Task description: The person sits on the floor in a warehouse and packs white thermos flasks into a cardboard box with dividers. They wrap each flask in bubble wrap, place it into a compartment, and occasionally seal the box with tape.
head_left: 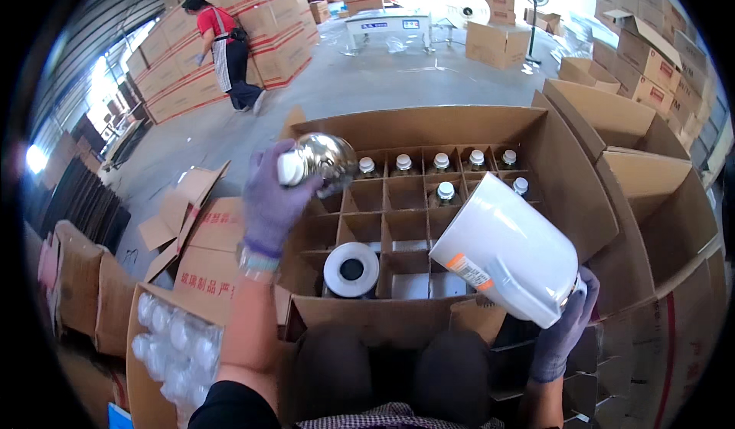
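Silver flask (331, 162) clamped in my left hand (276, 199), right hand (566, 329) gripping white jug (517, 237); carton (429, 126) part-filled, both outside its cells.

Left hand (274, 199), gloved, gripping silvery bottle (331, 161) by white-capped end, above divided carton (413, 126). Right hand (565, 329), likewise gloved, holding tilted white handled jug (513, 245) (orange label (469, 270) on side). Far compartments: white-capped bottles (442, 162). Near row: white ring-topped piece (334, 264). Lower left: clear plastic pieces (178, 333), boxed. Background: person in red top (222, 27) beside stacked cartons (279, 38).
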Tool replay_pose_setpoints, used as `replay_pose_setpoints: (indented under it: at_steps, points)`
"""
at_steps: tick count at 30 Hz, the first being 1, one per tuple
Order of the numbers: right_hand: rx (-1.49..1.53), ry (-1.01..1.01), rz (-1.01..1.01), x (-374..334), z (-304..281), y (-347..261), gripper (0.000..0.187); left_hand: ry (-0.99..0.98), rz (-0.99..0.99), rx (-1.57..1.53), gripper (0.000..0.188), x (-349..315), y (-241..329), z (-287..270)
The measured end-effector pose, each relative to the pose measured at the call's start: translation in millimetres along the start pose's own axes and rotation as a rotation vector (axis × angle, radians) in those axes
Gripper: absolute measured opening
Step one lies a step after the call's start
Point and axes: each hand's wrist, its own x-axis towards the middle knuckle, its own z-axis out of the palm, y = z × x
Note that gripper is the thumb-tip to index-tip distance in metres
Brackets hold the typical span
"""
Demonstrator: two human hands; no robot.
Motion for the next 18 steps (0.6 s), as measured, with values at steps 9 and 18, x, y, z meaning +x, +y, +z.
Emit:
replay_pose_setpoints:
  at_steps: [9, 18]
  points:
    - [0.309, -0.457, 0.016, -23.4, -20.8, -89.5, 0.031, -0.840, -0.141, -0.446, 0.133, -137.0, 103.0, -185.7]
    - [-0.113, -1.273, -0.164, -86.0, 36.9, -76.6, 0.036, -1.197, -0.045, 0.044, 0.094, -239.9, 41.9, -247.2]
